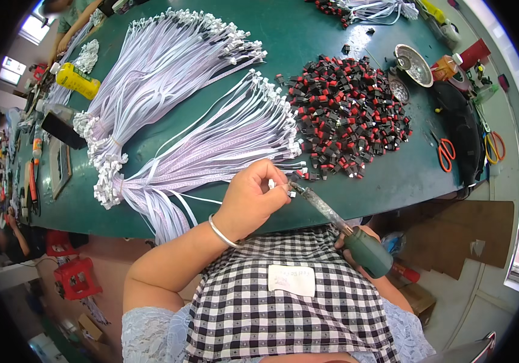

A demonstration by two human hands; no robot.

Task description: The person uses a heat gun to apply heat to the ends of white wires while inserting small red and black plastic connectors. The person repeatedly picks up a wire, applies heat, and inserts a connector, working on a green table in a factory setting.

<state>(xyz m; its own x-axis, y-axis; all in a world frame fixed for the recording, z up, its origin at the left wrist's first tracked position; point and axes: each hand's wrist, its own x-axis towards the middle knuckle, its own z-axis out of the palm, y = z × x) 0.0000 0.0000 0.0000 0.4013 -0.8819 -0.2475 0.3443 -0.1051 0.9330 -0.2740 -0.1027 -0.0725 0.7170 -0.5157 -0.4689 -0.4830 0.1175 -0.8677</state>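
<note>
one soldering iron [334,219] lies over the front edge of the green table [211,228], its long axis running on a slant from the green handle at lower right to the tip at upper left; the tip points at the fingertips of the left hand [246,201]. those fingers are curled, thumb and forefinger pinched on one small white connector [291,194], just beside the tip. the right hand [370,232] shows behind the handle, mostly hidden, so i cannot tell whether its fingers are closed on it. two big fans of white ribbon cables, a farther one [150,66] and a nearer one [211,145], spread out ahead and to the left. one large heap of black-and-red plugs [350,115], too many to count, sits beyond the tip. to its right are two metal dishes [421,68] and two pairs of scissors [447,155]; one yellow bottle [78,81] lies by the farther fan.
</note>
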